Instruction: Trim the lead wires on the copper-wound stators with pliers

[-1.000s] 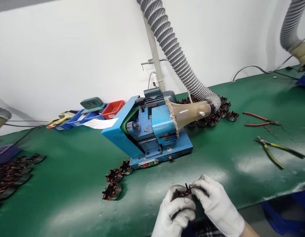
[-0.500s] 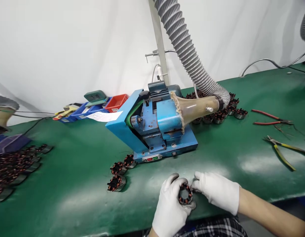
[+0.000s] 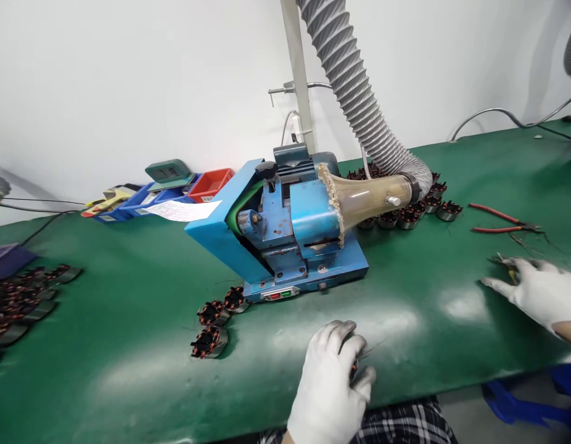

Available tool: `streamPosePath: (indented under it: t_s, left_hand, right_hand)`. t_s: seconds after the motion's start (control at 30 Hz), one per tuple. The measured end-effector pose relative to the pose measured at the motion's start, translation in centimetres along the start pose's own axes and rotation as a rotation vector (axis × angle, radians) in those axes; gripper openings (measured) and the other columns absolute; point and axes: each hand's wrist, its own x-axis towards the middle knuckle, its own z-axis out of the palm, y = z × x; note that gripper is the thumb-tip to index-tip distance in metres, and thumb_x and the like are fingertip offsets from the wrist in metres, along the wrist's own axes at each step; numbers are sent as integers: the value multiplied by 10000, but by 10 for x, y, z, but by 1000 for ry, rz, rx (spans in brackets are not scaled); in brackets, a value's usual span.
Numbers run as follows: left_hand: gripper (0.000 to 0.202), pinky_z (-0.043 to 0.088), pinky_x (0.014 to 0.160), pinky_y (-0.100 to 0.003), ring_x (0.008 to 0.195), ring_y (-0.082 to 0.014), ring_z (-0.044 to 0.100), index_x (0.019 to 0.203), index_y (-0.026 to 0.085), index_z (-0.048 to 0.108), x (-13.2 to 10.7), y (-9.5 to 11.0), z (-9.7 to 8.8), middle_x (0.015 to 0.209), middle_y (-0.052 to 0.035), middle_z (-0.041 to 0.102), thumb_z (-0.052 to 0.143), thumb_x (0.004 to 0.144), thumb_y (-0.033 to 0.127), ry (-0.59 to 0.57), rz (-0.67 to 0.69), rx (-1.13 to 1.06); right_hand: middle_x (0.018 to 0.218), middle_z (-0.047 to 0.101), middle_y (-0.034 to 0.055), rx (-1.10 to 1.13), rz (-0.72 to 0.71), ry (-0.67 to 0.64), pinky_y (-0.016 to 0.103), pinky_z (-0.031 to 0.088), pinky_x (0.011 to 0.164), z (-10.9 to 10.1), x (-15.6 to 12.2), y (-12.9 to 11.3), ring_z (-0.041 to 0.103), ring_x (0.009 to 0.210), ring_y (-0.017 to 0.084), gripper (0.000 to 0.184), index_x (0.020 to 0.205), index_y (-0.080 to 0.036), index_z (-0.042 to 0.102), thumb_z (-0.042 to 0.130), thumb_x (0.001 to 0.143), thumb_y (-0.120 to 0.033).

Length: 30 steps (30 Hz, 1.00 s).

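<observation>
In a white glove, my left hand (image 3: 329, 379) is closed around a motor stator (image 3: 354, 369) near the table's front edge. Only a sliver of its copper winding shows between the fingers and thumb; thin wire ends stick out to the right. My right hand (image 3: 539, 293), also gloved, lies over the pliers with yellow handles (image 3: 512, 271) at the right. Its thumb is stretched away from the fingers, and the pliers' jaws show between them. The handles are hidden under the hand.
A blue belt-sanding machine (image 3: 285, 240) with a grey hose (image 3: 359, 98) stands ahead. Several stators (image 3: 209, 341) sit at its left corner, more (image 3: 408, 217) behind it and at far left. Red-handled pliers (image 3: 496, 214) lie at right. Red (image 3: 211, 185) and blue bins stand behind.
My right hand has left the stator and moved right onto the yellow-handled pliers. My left hand still holds the stator, now turned so that the fingers cover most of it.
</observation>
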Motion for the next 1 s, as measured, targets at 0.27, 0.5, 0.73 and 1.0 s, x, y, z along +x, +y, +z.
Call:
streamPosePath:
  t_s: [0.27, 0.5, 0.73, 1.0]
  left_hand:
    - [208, 381, 722, -337, 784, -179, 508, 723, 198, 549, 8, 6, 8, 802, 10, 587, 451, 697, 16, -145, -189, -69]
    - [176, 339, 720, -326, 771, -175, 470, 719, 192, 528, 9, 7, 10, 779, 2, 552, 438, 707, 41, -121, -193, -83]
    - [161, 340, 738, -341, 788, -189, 459, 722, 191, 529, 9, 7, 8, 790, -17, 542, 436, 708, 60, -157, -218, -45]
    - [185, 342, 731, -336, 799, -189, 448, 727, 200, 531, 8, 7, 7, 800, -9, 534, 451, 681, 40, -197, -233, -24]
  right_hand:
    - [990, 591, 229, -44, 347, -104, 385, 369, 648, 5, -11, -5, 556, 814, 337, 721, 1148, -119, 571, 352, 777, -697]
    - [1015, 631, 121, 762, 265, -207, 331, 446, 756, 4, -88, -54, 582, 879, 269, 507, 1135, -175, 558, 515, 726, -471]
    - [1022, 641, 91, 1065, -222, -1084, 320, 444, 897, -10, -175, -128, 575, 980, 255, 418, 1120, -113, 588, 501, 793, -357]
    - [1142, 587, 111, 1048, -311, -1081, 392, 392, 953, -4, -175, -138, 537, 1007, 273, 415, 1146, -126, 571, 500, 825, -380]
